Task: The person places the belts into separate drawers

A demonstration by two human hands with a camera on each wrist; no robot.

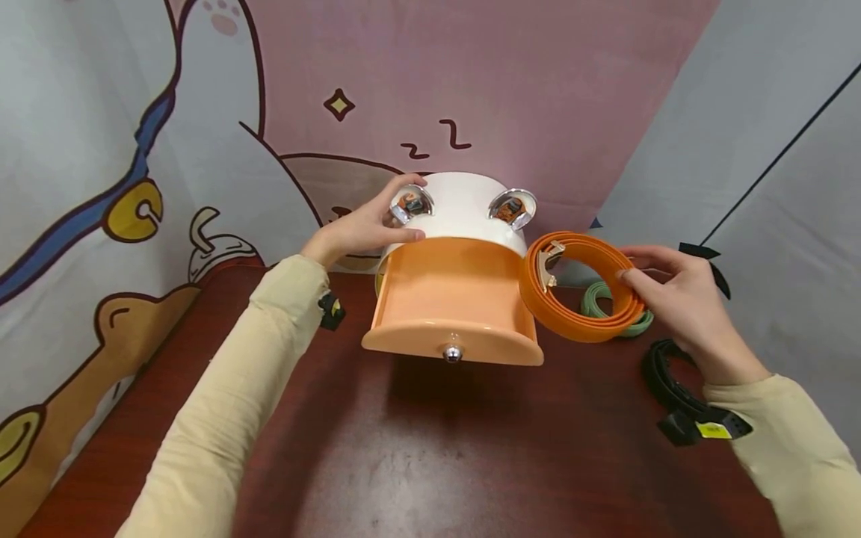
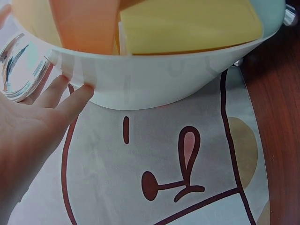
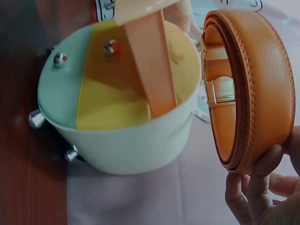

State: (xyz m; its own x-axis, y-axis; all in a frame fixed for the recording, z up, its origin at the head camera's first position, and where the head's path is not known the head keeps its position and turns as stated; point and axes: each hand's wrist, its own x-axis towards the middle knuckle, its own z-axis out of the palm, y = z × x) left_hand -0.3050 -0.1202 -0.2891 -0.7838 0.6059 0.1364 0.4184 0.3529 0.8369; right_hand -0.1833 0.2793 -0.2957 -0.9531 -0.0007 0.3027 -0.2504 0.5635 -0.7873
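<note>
A coiled orange belt (image 1: 572, 329) with a metal buckle hangs in the air at the right of a white rounded drawer box (image 1: 464, 202). My right hand (image 1: 686, 299) pinches the coil at its right side, thumb in front, as the right wrist view also shows. The box's peach drawer (image 1: 452, 288) is pulled out, with a silver knob on its front. My left hand (image 1: 366, 224) rests on the box's upper left, around a shiny silver ear (image 1: 412, 203); two outstretched fingertips (image 2: 83, 89) touch the white shell in the left wrist view.
A coiled green belt (image 1: 592, 299) lies on the dark red table (image 1: 430, 463) behind the orange one, partly hidden. Beside my right wrist is a coiled black belt (image 1: 655, 373). Yellow (image 3: 112, 84) and mint (image 3: 61, 84) drawers sit below the peach one. A printed cloth (image 1: 471, 90) hangs behind.
</note>
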